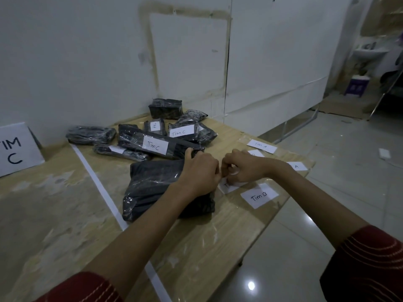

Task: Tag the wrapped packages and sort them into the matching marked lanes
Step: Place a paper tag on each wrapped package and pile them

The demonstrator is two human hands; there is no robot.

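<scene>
A large black wrapped package [157, 188] without a tag lies in the middle of the table. My left hand [198, 171] lies over its right end, thumb along the top and fingers curled round the edge. My right hand [242, 166] is beside it, fingertips nearly touching the left hand's and curled in a pinch on a white paper tag [229, 185] that shows beneath them. Behind is a pile of black packages, two of them tagged "Tim C" [155, 146] [182, 132].
Loose tags lie on a clear sheet at the right: "Tim B" [259, 196], "Tim A" [261, 146] and one showing "A" [296, 166]. A white tape line [98, 182] runs down the table. A "TIM C" sign [15, 149] stands at the left. The table's edge is at the right.
</scene>
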